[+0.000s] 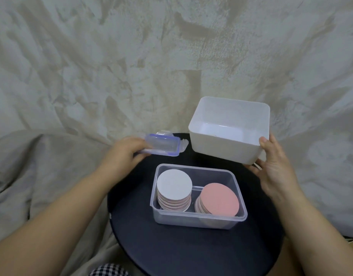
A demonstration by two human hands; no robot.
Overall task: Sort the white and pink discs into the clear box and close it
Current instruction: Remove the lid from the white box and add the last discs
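Two stacks of discs stand inside the clear box [197, 221], which sits in the middle of the dark round table [171, 248]. The stack with a white disc on top [174, 184] is in the left half. The stack with a pink disc on top [219, 199] is in the right half and leans a little.

No loose disc is visible on the table, so I judge the sorting is finished and the closing step is now in hand.

The left hand [126, 154] grips the lid [161, 146] by its left end, fingers curled around it, just beyond the far left corner of the box. The right hand [275, 168] holds the white tub [229, 128] at its near right corner, with the thumb on the rim and the fingers under the base. The tub is tilted with its opening toward the person, and it looks empty.

The box opens upward and its long axis runs left to right, turned only slightly. The lid shows almost edge-on, and its long axis also runs about left to right, so it needs little turning.

The next move calls for bringing the lid nearer and over the box and laying it flat on the rim. Then the side flaps must be pressed down. The leaning pink stack should stay below the rim. The tub probably must be put aside first, so that both hands are free.

Crumpled beige cloth [92, 76] lies all around the table.
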